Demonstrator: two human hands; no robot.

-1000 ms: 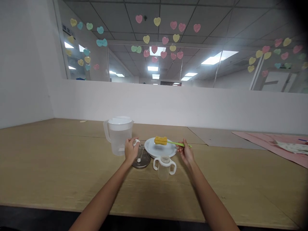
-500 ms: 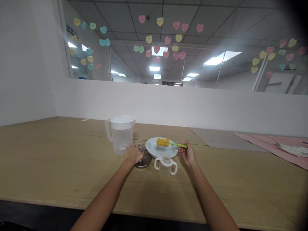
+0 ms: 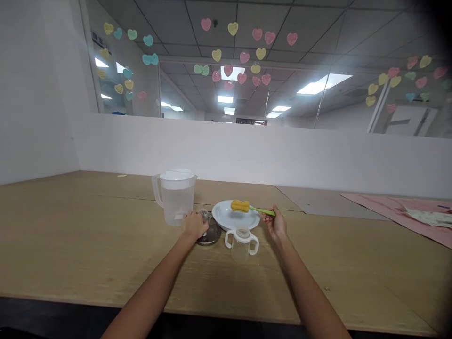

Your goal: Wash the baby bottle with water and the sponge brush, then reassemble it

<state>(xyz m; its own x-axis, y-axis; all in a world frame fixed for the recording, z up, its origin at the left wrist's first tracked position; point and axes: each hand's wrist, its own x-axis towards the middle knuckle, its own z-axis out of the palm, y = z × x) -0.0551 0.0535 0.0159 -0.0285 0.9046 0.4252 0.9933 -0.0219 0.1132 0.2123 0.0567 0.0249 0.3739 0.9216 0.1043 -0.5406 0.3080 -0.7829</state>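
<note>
My left hand (image 3: 193,224) is closed over small parts lying on a round metal dish (image 3: 210,234), just right of a clear plastic pitcher (image 3: 175,196); what the fingers grip is hidden. My right hand (image 3: 276,223) pinches the green handle of a bottle brush with a yellow sponge head (image 3: 240,205), held level over a white plate (image 3: 235,218). A clear two-handled baby cup (image 3: 242,244) stands in front of the plate, between my hands.
The wooden table (image 3: 88,245) runs to a white partition wall. A pink cloth (image 3: 402,213) with a pale item on it lies at the far right. Heart stickers dot the glass above the wall.
My left hand, which held a small white piece raised over the metal dish, has come down onto the dish. The right hand keeps the brush over the plate.
</note>
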